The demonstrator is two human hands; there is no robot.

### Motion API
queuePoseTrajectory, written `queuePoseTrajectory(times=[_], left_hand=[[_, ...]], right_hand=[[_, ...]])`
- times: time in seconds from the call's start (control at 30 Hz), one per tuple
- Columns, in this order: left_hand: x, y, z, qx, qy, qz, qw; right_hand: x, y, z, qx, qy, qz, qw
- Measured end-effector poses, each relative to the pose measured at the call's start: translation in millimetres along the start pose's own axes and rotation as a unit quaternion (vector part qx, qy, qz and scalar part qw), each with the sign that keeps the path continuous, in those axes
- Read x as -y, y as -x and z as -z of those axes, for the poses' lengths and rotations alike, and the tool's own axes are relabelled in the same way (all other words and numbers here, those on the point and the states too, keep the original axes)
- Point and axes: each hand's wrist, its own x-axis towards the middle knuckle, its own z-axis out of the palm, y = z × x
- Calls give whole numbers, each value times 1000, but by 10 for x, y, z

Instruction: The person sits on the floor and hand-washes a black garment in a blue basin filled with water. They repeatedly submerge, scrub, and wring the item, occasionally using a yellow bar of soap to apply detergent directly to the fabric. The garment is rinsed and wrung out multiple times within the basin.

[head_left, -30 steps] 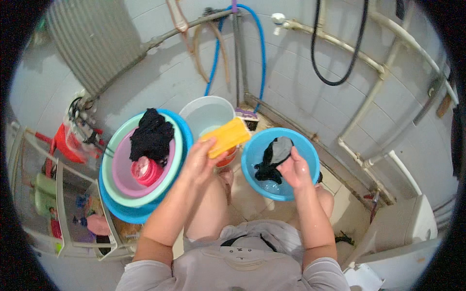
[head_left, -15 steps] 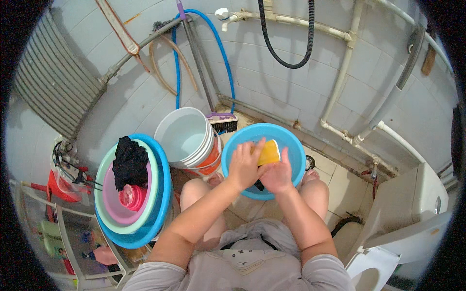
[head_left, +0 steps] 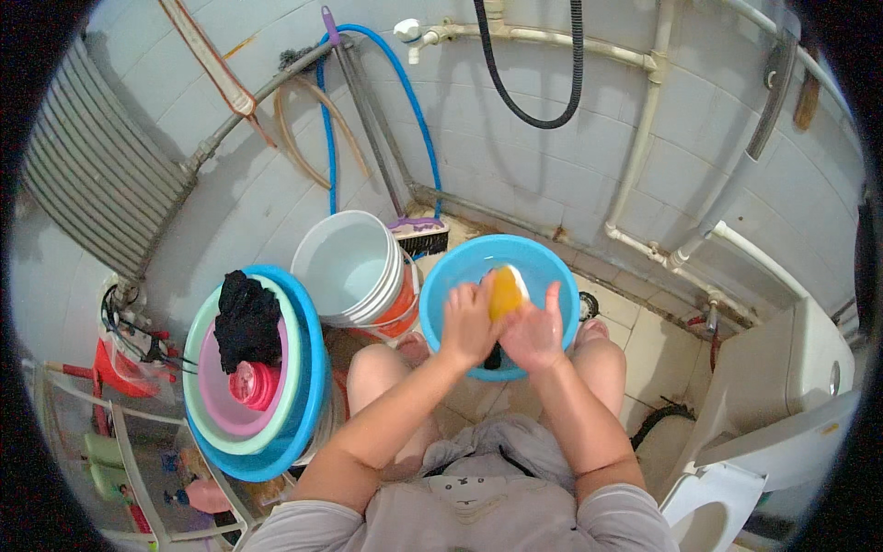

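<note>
Between my hands, over a blue basin (head_left: pixel 437 267), is a yellow block with a white edge (head_left: pixel 508 293); its exact kind is unclear. My left hand (head_left: pixel 469 322) presses on its left side, the fingers slightly blurred. On the right, the fingers of my right hand (head_left: pixel 533 336) cross the block's lower end, palm turned up and thumb standing apart. Part of a black thing (head_left: pixel 493 357), possibly cloth, shows inside the basin below my wrists; my hands hide the rest.
At left, nested pink, green and blue basins (head_left: pixel 308 368) hold a black cloth (head_left: pixel 246 322) and a pink-red container (head_left: pixel 255 385). A white bucket (head_left: pixel 342 262) and a broom (head_left: pixel 421 235) stand behind. A white toilet (head_left: pixel 782 377) is at right, a shelf rack (head_left: pixel 138 460) at lower left.
The yellow block has tilted more upright between my hands. My left hand has shifted slightly right and down, and my right hand a little to the right. The whole view has shifted slightly.
</note>
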Motion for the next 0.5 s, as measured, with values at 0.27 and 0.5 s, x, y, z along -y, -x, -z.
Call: queuePoseTrajectory(times=[0.27,0.5], left_hand=[[291,-157,-153,31,215,99,971],[169,97,-131,-22,408,205,889]], right_hand=[[-39,-74,62,12,64,12,998],[14,-87,62,-26,190,42,980]])
